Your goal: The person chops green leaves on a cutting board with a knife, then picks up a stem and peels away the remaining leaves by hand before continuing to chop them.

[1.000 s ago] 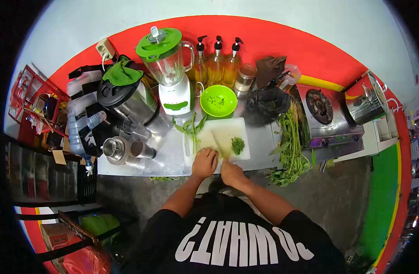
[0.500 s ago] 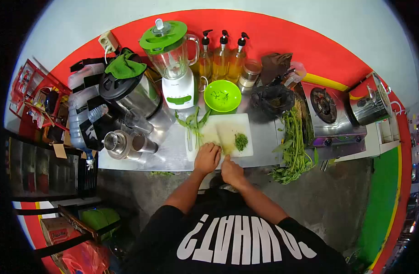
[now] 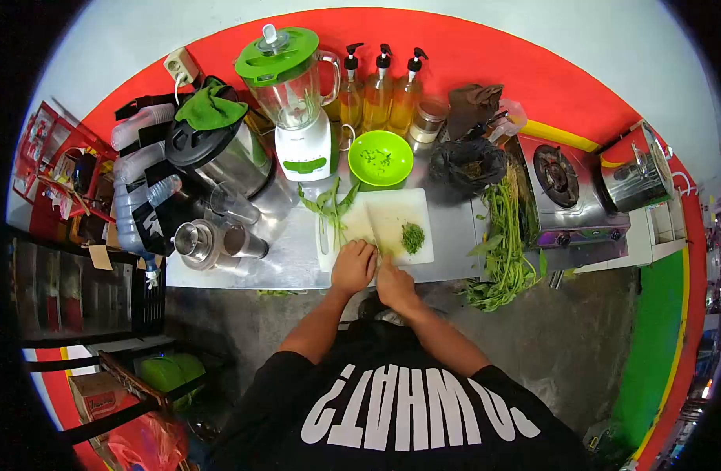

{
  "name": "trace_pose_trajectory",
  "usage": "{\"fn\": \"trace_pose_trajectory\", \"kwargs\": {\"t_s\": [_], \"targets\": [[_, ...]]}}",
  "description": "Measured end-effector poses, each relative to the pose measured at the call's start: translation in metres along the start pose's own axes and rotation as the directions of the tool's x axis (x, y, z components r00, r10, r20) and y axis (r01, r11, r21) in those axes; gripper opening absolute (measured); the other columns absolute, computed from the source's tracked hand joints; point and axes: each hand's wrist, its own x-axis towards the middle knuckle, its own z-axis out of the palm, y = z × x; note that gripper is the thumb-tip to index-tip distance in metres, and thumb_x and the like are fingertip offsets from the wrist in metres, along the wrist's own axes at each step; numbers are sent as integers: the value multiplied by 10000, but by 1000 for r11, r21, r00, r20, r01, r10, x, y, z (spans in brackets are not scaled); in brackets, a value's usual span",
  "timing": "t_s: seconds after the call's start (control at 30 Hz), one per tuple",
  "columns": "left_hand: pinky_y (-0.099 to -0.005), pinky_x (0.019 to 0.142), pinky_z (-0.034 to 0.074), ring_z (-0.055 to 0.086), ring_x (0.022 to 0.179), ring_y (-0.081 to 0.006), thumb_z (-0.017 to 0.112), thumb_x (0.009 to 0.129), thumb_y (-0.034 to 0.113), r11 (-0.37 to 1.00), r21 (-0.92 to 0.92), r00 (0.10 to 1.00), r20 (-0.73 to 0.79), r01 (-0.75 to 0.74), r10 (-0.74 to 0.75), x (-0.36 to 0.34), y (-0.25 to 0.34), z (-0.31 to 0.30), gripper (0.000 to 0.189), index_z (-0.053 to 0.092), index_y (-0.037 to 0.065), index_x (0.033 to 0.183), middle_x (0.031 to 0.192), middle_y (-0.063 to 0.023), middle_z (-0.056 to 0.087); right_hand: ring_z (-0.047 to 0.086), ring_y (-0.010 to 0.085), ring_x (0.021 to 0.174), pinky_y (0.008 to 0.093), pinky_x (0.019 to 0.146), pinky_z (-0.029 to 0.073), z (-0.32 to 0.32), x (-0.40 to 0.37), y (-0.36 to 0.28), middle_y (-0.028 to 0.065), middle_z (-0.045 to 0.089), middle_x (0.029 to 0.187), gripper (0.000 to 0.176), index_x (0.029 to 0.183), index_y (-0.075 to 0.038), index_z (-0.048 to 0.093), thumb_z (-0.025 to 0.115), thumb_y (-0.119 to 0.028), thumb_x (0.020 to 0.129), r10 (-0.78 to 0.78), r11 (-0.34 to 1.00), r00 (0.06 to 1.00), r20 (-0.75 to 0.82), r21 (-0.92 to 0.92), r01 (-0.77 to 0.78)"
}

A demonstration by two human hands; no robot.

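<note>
My right hand (image 3: 395,286) is closed round the handle of a knife (image 3: 374,224), whose blade points away from me over a white cutting board (image 3: 411,206). Just left of the blade, my left hand (image 3: 354,267) presses down with curled fingers on the ends of leafy green stems (image 3: 329,206). The stems' leaves spread over the board's far left edge; their near ends are hidden under my fingers. To the right of the knife lies a small heap of chopped greens (image 3: 413,238). Beyond the board, a bright green bowl (image 3: 381,179) holds some chopped bits.
A blender (image 3: 304,145), pump bottles (image 3: 378,98) and a lidded jar (image 3: 428,119) line the back. Steel cups and a shaker (image 3: 195,243) stand left. On the right are a black plastic bag (image 3: 468,163), a bunch of greens (image 3: 505,251) overhanging the edge, and a gas stove (image 3: 572,196).
My right hand has shifted slightly forward with the knife. My left hand keeps its place on the stems. The whole view has moved a little.
</note>
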Motion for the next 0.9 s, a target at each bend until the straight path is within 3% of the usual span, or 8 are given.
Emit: {"fn": "trace_pose_trajectory", "kwargs": {"t_s": [0.03,0.2,0.33,0.4,0.7,0.8,0.9], "targets": [[-460,840,425,539,926,-361,622,895,124,999,-14,999,44,31,-30,-1,0,-1,118,607,40,977,939,-145,561,670,498,955,565,840,530,-4,4,-1,330,677,1035,438,1278,104,400,523,-101,911,-19,1000,999,35,-21,19],[-461,838,426,536,917,-362,608,899,111,999,-33,999,38,14,-13,0,-1,-1,96,605,41,964,911,-144,546,660,515,967,595,848,509,-11,-7,-4,350,670,1026,391,1249,79,412,513,-134,937,17,1000,996,83,17,-19],[-463,821,426,533,899,-361,607,896,108,999,-36,999,23,30,-29,2,0,-2,88,604,36,947,902,-141,545,659,516,958,607,849,502,11,5,6,344,672,1009,403,1272,68,394,502,-151,951,40,999,998,40,34,-42],[-455,818,427,534,903,-358,609,899,112,999,-39,1000,15,21,-20,1,-2,1,91,608,37,952,905,-140,546,661,517,950,604,843,506,11,10,9,337,675,1007,409,1288,70,391,488,-156,960,-44,999,999,16,5,44],[-458,804,426,538,905,-357,612,904,122,999,-53,1000,7,10,-10,-1,-6,3,99,613,43,964,913,-134,555,657,521,943,588,840,512,13,-1,5,340,673,1031,421,1279,73,396,483,-219,988,31,998,998,47,45,-33],[-458,805,425,539,894,-358,607,908,119,998,-42,997,63,42,-40,-2,-5,4,95,608,39,957,894,-137,554,653,525,947,601,844,502,8,4,4,348,670,1024,422,1274,80,395,477,-225,994,6,999,998,59,41,-9],[-461,809,425,541,887,-363,607,908,113,999,-41,999,24,33,-32,-1,-5,4,87,600,33,941,883,-145,558,647,537,940,605,843,498,-1,4,4,364,663,1008,417,1261,93,394,469,-223,1000,-31,998,998,46,60,28]]}}
